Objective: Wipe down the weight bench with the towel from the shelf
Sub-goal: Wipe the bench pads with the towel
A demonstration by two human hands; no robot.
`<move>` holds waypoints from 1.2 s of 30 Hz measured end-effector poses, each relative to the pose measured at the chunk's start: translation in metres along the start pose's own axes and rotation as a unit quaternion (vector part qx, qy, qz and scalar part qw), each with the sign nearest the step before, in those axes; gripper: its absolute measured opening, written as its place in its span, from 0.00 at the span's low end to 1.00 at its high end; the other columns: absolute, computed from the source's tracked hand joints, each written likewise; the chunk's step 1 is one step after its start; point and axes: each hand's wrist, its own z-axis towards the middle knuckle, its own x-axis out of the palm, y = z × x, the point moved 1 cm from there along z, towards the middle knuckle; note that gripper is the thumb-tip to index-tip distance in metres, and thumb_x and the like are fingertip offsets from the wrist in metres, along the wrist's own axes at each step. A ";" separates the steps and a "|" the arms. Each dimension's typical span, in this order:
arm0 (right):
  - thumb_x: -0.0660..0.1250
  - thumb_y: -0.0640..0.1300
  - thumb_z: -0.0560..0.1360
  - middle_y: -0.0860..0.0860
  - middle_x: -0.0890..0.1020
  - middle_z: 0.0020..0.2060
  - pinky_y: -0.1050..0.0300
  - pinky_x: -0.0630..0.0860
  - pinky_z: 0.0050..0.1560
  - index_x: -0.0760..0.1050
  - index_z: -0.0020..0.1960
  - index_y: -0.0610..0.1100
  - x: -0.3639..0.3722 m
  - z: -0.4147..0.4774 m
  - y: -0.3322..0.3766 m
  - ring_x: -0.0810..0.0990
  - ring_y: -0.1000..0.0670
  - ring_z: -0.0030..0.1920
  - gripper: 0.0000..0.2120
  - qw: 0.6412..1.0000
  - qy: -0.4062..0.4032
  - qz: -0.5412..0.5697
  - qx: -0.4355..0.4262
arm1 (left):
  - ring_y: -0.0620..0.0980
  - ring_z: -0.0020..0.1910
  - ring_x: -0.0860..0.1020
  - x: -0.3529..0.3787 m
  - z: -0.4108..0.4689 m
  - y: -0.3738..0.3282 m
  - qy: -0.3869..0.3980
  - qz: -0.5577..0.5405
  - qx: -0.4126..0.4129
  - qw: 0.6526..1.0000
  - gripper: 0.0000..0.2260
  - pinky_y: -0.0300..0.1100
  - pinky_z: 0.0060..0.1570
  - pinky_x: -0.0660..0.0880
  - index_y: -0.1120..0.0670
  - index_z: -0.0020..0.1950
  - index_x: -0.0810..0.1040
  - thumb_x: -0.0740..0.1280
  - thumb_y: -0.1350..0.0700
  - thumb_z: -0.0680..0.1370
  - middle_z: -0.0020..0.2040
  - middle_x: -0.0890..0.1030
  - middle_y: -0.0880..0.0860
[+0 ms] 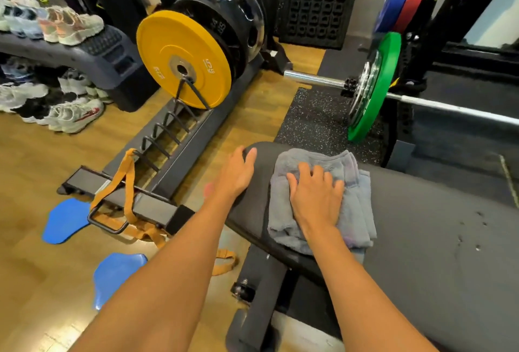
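Observation:
A dark padded weight bench [427, 225] runs from the centre to the lower right. On its near end lies a folded grey towel [356, 211]. My right hand [317, 197] presses flat on the towel, fingers spread and slightly curled into the cloth. My left hand [236, 174] rests on the rounded left edge of the bench pad, fingers wrapped over the rim.
A plate rack [168, 143] with a yellow 15 kg plate [182, 59] stands left of the bench, an orange strap [126, 191] draped on its frame. A barbell with a green plate [376, 84] sits behind. Blue pads [67, 219] and several shoes [56, 110] lie on the wooden floor.

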 end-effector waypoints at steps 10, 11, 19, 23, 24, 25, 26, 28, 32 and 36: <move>0.54 0.55 0.78 0.47 0.79 0.36 0.47 0.68 0.41 0.72 0.44 0.48 0.010 -0.015 0.053 0.78 0.42 0.38 0.14 0.999 -0.037 0.010 0.003 | 0.54 0.67 0.72 -0.001 0.045 0.009 0.061 -0.186 0.015 0.981 0.35 0.51 0.69 0.64 0.48 0.61 0.79 0.43 0.29 0.75 0.67 0.76 0.54; 0.54 0.55 0.78 0.46 0.80 0.38 0.47 0.67 0.42 0.73 0.46 0.48 0.020 0.012 0.054 0.79 0.41 0.40 0.14 0.999 -0.046 0.005 -0.003 | 0.51 0.65 0.74 0.001 0.049 0.012 0.059 -0.230 0.007 0.971 0.34 0.52 0.69 0.65 0.45 0.56 0.80 0.44 0.26 0.72 0.66 0.78 0.52; 0.55 0.55 0.80 0.44 0.80 0.53 0.46 0.65 0.51 0.74 0.56 0.47 0.048 0.106 0.076 0.78 0.40 0.53 0.14 1.000 -0.004 -0.011 0.010 | 0.48 0.73 0.63 0.003 0.048 0.020 -0.010 -0.266 0.075 0.961 0.23 0.34 0.62 0.55 0.51 0.75 0.64 0.49 0.44 0.83 0.75 0.66 0.50; 0.60 0.54 0.78 0.44 0.81 0.44 0.46 0.67 0.46 0.74 0.50 0.46 0.020 0.021 0.092 0.78 0.40 0.46 0.12 1.000 -0.010 0.018 0.014 | 0.52 0.69 0.70 -0.008 0.045 0.019 0.004 -0.273 0.042 0.961 0.25 0.44 0.68 0.63 0.53 0.69 0.73 0.49 0.41 0.82 0.69 0.74 0.53; 0.59 0.55 0.78 0.45 0.81 0.42 0.46 0.67 0.45 0.73 0.49 0.47 0.012 -0.004 0.092 0.78 0.41 0.44 0.11 1.000 -0.007 0.017 0.018 | 0.53 0.65 0.73 -0.010 0.041 0.016 0.009 -0.266 0.039 0.963 0.26 0.47 0.66 0.66 0.54 0.65 0.76 0.49 0.39 0.82 0.65 0.77 0.54; 0.58 0.55 0.78 0.47 0.80 0.40 0.47 0.68 0.43 0.73 0.48 0.48 0.004 -0.028 0.091 0.78 0.42 0.42 0.12 1.000 -0.009 0.013 0.018 | 0.52 0.61 0.74 -0.012 0.038 0.011 0.015 -0.257 0.043 0.965 0.26 0.47 0.63 0.67 0.55 0.61 0.78 0.50 0.39 0.81 0.61 0.79 0.53; 0.57 0.56 0.78 0.48 0.79 0.38 0.48 0.68 0.42 0.73 0.47 0.48 -0.003 -0.049 0.088 0.77 0.43 0.40 0.12 1.000 -0.011 0.003 0.015 | 0.51 0.56 0.74 -0.013 0.034 0.005 0.021 -0.245 0.056 0.968 0.25 0.46 0.59 0.68 0.55 0.57 0.79 0.50 0.39 0.81 0.57 0.80 0.53; 0.57 0.56 0.78 0.49 0.77 0.36 0.49 0.68 0.40 0.74 0.46 0.48 -0.012 -0.077 0.077 0.76 0.44 0.37 0.13 1.000 -0.021 -0.013 -0.003 | 0.51 0.49 0.72 -0.011 0.026 -0.011 0.032 -0.197 0.095 0.975 0.20 0.45 0.52 0.66 0.51 0.47 0.76 0.51 0.41 0.82 0.47 0.78 0.51; 0.55 0.57 0.78 0.49 0.78 0.36 0.49 0.67 0.40 0.73 0.45 0.49 -0.010 -0.058 0.034 0.77 0.43 0.38 0.14 0.999 -0.030 -0.012 0.036 | 0.60 0.49 0.75 0.012 0.026 -0.043 0.073 -0.118 0.197 0.970 0.20 0.54 0.53 0.67 0.50 0.37 0.68 0.50 0.41 0.82 0.36 0.74 0.47; 0.56 0.55 0.80 0.44 0.81 0.44 0.45 0.68 0.47 0.73 0.50 0.47 0.023 0.044 -0.001 0.79 0.40 0.47 0.13 0.996 -0.012 -0.019 0.083 | 0.62 0.60 0.74 0.048 0.057 -0.030 0.057 -0.097 0.228 0.967 0.22 0.59 0.63 0.66 0.49 0.52 0.76 0.48 0.37 0.79 0.53 0.81 0.55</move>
